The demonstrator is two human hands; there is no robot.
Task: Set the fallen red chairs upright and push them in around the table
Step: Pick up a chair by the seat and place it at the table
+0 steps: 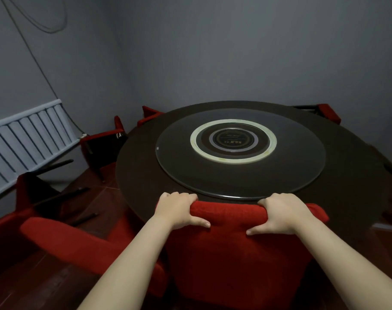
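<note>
The fingers of the left hand (179,209) curl over the far side of a chair's top edge, and its thumb (199,223) lies along the near face, so the hand is clamped on the padded rail. The right hand (280,213) grips the same rail further along in the same way, its thumb (255,231) pointing inward toward the other. Both hold the red fabric-covered chair (235,256), which stands upright straight in front of the person. The top of its backrest is up against the near edge of the round dark brown table (139,173). On the table rests a large round glass turntable (179,157) with a pale ring (233,142) around a dark hub at its centre. To the left, just beside the held chair, a second red chair (67,240) lies tipped over on the dark reddish floor (94,198), its black legs (78,191) sticking out sideways. Further back on the left a third red chair (98,139) is also tipped, its dark underside facing the camera, close to the table's edge. Parts of more red chairs show beyond the table's far left (150,113) and far right (327,113); how they stand cannot be told. A grey ribbed wall panel (27,139) runs along the left wall, with a thin cable (34,52) hanging above it.
</note>
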